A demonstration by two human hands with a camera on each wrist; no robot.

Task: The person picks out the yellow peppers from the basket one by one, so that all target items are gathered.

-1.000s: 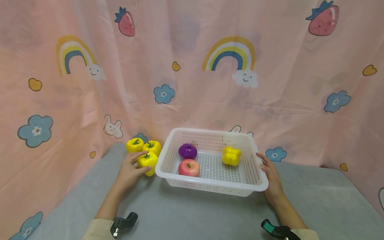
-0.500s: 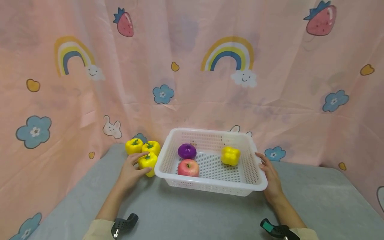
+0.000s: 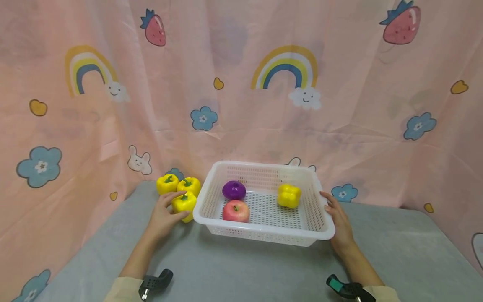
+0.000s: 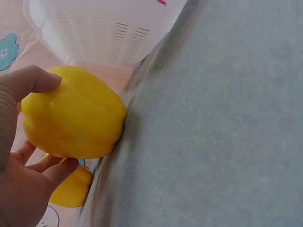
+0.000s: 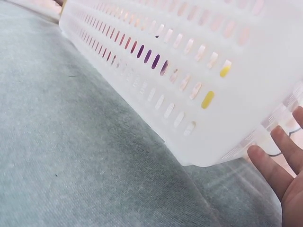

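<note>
My left hand (image 3: 164, 214) is at the front yellow bell pepper (image 3: 184, 202) of a group of three, left of the basket. In the left wrist view its thumb presses one side of that pepper (image 4: 73, 116) and its fingertips touch the opposite side. Behind it stand a yellow bell pepper (image 3: 167, 183) and another yellow bell pepper (image 3: 189, 184). My right hand (image 3: 341, 228) is at the right end of the white basket (image 3: 264, 233), fingers extended along its wall. Inside the basket are a purple onion (image 3: 234, 190), a red apple (image 3: 235, 211) and a yellow bell pepper (image 3: 289, 196).
A grey cloth covers the table (image 3: 241, 272). Close behind the basket hangs a pink curtain (image 3: 241, 138) printed with rainbows, flowers and strawberries. Black wrist devices (image 3: 156, 282) are worn on both forearms.
The whole head view shifts slightly to the left. Both hands, the peppers and the basket keep their places relative to one another.
</note>
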